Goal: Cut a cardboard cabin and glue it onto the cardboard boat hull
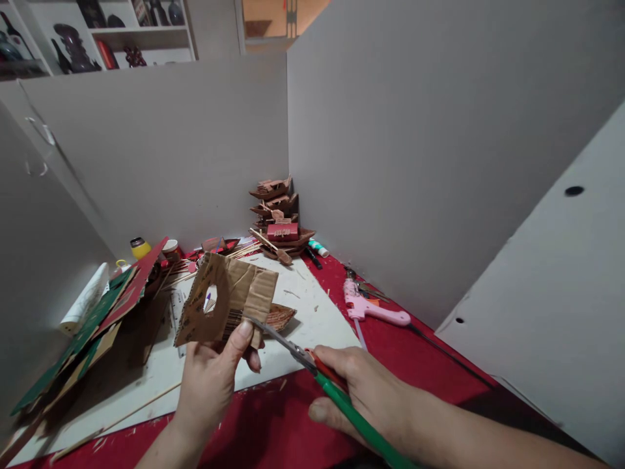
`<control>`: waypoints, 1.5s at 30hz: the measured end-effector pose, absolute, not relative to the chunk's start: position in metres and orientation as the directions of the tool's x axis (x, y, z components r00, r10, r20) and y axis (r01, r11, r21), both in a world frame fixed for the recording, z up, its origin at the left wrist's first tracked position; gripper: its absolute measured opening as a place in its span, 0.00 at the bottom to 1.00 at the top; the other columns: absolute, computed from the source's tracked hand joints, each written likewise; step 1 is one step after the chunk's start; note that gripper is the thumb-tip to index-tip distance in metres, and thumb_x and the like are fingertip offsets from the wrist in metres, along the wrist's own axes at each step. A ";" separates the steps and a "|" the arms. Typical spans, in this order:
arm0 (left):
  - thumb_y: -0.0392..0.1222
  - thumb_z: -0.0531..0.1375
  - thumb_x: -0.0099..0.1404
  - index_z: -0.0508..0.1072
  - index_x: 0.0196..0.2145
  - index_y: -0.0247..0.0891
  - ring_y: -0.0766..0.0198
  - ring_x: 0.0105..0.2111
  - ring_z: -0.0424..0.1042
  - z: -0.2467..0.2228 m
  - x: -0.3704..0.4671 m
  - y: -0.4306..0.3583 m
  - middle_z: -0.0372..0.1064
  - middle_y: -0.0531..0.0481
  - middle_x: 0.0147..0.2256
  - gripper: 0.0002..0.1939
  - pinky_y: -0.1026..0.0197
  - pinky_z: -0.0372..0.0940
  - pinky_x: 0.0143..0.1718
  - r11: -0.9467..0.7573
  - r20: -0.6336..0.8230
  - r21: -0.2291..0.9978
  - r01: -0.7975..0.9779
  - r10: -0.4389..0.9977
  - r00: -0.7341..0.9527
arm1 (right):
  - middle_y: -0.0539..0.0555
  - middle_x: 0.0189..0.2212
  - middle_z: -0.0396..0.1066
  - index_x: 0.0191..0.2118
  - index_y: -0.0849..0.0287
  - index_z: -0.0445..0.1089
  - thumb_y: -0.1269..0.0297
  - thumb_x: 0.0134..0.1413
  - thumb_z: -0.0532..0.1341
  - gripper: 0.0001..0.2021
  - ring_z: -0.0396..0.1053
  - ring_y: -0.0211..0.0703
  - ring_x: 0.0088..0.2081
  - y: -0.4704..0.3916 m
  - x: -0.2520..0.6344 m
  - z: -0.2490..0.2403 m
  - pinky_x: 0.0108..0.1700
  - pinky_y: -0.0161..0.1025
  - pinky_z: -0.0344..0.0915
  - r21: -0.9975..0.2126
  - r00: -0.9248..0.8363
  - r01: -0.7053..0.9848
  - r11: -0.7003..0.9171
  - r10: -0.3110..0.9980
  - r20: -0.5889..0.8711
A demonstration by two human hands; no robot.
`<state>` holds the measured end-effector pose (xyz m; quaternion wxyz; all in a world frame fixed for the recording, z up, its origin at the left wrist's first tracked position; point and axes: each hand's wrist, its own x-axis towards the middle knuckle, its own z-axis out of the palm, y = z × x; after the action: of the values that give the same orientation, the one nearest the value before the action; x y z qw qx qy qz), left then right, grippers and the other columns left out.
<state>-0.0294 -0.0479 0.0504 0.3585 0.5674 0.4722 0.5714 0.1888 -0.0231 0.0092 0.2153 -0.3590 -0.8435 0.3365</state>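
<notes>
A folded piece of brown cardboard (209,312) with an oval hole is pinched in my left hand (215,371), thumb on its near edge. My right hand (366,391) grips scissors (297,352) with one green and one red handle. Their blades point left and reach the cardboard's lower right edge, by my left thumb. Behind the cardboard, partly hidden, a small brown model boat (280,317) sits on the white board (322,335).
Stacked model boats (278,208) fill the back corner. A pink glue gun (375,309) with its cord lies on the red cloth (415,365) at right. Cardboard sheets (92,332) lean at left, near a paper roll (85,299) and a yellow bottle (140,247). Grey panels (415,130) enclose the work area.
</notes>
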 end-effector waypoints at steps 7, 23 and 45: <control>0.38 0.59 0.66 0.72 0.28 0.37 0.67 0.21 0.65 0.050 -0.029 -0.048 0.66 0.55 0.24 0.08 0.62 0.63 0.27 -0.306 0.318 0.944 0.124 0.944 -0.092 | 0.46 0.20 0.59 0.30 0.59 0.63 0.42 0.54 0.58 0.21 0.52 0.35 0.24 -0.023 0.187 0.011 0.27 0.33 0.53 -0.748 -0.633 0.473 0.466 0.770 0.079; 0.42 0.59 0.67 0.71 0.26 0.37 0.68 0.21 0.66 0.046 -0.035 -0.048 0.67 0.54 0.22 0.12 0.63 0.64 0.27 -0.296 0.313 0.932 0.209 0.948 -0.051 | 0.48 0.26 0.65 0.33 0.57 0.61 0.45 0.52 0.62 0.19 0.56 0.37 0.26 -0.023 0.183 0.022 0.30 0.34 0.52 -0.666 -0.642 0.566 0.486 0.766 0.014; 0.42 0.63 0.64 0.72 0.23 0.34 0.68 0.20 0.65 0.049 -0.044 -0.042 0.64 0.54 0.21 0.13 0.65 0.64 0.21 -0.245 0.242 0.968 -0.060 0.969 -0.054 | 0.56 0.33 0.71 0.40 0.58 0.65 0.39 0.60 0.48 0.25 0.66 0.43 0.32 -0.022 0.205 0.031 0.35 0.37 0.61 -0.679 -0.731 0.468 0.566 0.680 0.062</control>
<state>-0.0444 -0.0421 0.0487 0.4394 0.5291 0.4294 0.5853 0.2051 -0.0225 0.0306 0.1605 -0.3298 -0.8701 0.3292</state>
